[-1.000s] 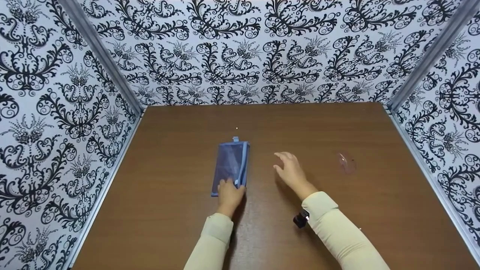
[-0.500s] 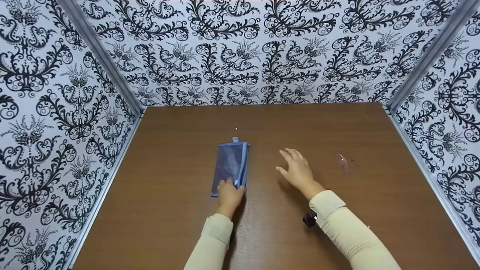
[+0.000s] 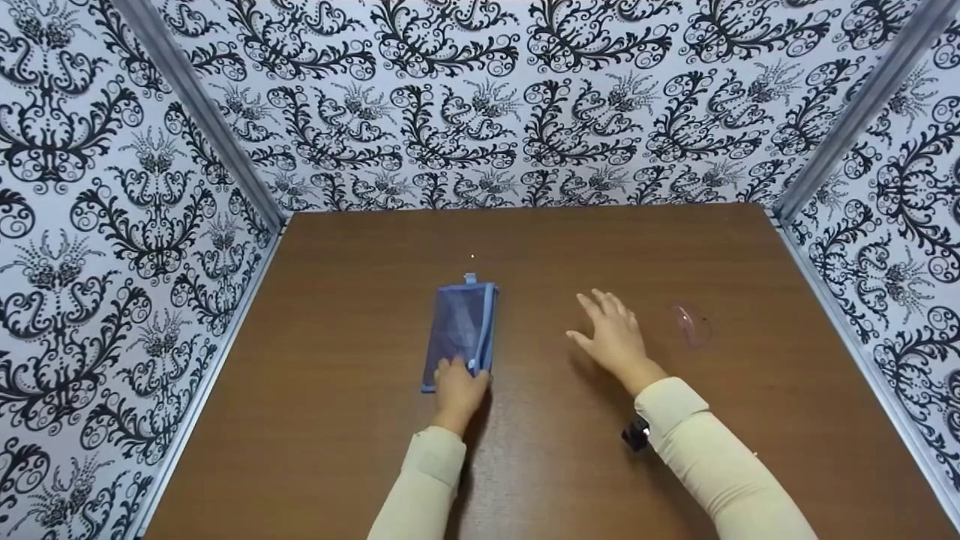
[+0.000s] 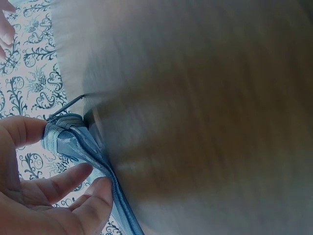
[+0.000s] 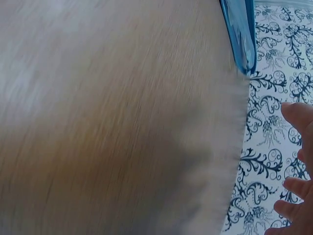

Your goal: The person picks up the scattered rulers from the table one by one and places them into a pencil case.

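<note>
A flat blue zip pouch [image 3: 456,322] with a see-through front lies left of centre on the brown table. Its zip runs down the right side, and a small tab sticks out at the far end. My left hand [image 3: 459,390] grips the near right corner, with thumb and fingers on either side of the pouch [image 4: 73,139] in the left wrist view. My right hand [image 3: 616,341] hovers to the right of the pouch, fingers spread and holding nothing. Just beyond it lies a clear, pinkish curved piece [image 3: 691,327], thin and see-through.
The wooden table [image 3: 337,450] is bordered by metal rails. White walls [image 3: 480,105] with a black scroll pattern rise at the back and both sides. A small black device [image 3: 636,433] sits at the right cuff.
My right hand has moved right, away from the pouch and nearer the clear piece, its fingers spreading. My left hand and the pouch have stayed in place.
</note>
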Action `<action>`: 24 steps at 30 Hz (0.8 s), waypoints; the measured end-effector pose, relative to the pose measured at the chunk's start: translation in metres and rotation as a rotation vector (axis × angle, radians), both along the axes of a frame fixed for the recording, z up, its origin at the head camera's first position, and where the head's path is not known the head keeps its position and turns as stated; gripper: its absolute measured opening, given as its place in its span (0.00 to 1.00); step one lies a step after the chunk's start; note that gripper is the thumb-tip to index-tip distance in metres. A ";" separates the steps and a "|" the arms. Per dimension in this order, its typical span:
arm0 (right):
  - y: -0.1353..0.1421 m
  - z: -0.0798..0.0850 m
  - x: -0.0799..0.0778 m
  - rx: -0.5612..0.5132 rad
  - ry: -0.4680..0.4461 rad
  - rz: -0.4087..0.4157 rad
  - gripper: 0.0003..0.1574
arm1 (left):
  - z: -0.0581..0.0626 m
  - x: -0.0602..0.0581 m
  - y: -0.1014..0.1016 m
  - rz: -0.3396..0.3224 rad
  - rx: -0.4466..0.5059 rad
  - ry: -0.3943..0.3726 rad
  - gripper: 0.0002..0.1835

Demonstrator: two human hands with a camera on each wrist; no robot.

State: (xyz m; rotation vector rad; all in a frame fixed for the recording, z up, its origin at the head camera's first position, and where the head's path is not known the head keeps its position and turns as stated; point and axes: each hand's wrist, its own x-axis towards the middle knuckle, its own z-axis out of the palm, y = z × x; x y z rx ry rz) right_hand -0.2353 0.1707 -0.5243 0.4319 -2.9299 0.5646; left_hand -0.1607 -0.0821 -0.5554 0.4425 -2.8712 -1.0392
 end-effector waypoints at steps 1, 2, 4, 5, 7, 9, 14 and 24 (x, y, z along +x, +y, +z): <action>0.002 0.000 -0.001 0.001 0.000 -0.002 0.43 | 0.000 0.000 0.000 0.002 0.000 0.001 0.27; 0.004 0.000 -0.001 0.004 0.001 -0.004 0.43 | 0.000 0.000 0.000 0.004 0.000 0.001 0.27; 0.009 0.000 -0.002 0.018 0.004 -0.006 0.44 | -0.001 0.000 0.000 0.007 -0.005 0.001 0.27; 0.011 0.000 -0.002 0.023 0.007 -0.007 0.44 | -0.001 0.000 0.000 0.008 -0.008 0.001 0.27; 0.015 0.000 -0.003 0.032 0.015 -0.010 0.44 | -0.002 -0.001 0.000 0.011 -0.013 0.001 0.27; 0.019 -0.001 -0.003 0.039 0.023 -0.020 0.45 | -0.003 -0.001 -0.001 0.009 -0.015 0.003 0.27; 0.028 -0.002 -0.004 0.045 0.010 -0.059 0.46 | -0.004 -0.002 -0.001 0.007 -0.012 0.003 0.28; 0.046 0.003 -0.006 0.053 -0.035 -0.109 0.48 | -0.003 -0.001 0.001 0.005 -0.008 -0.002 0.28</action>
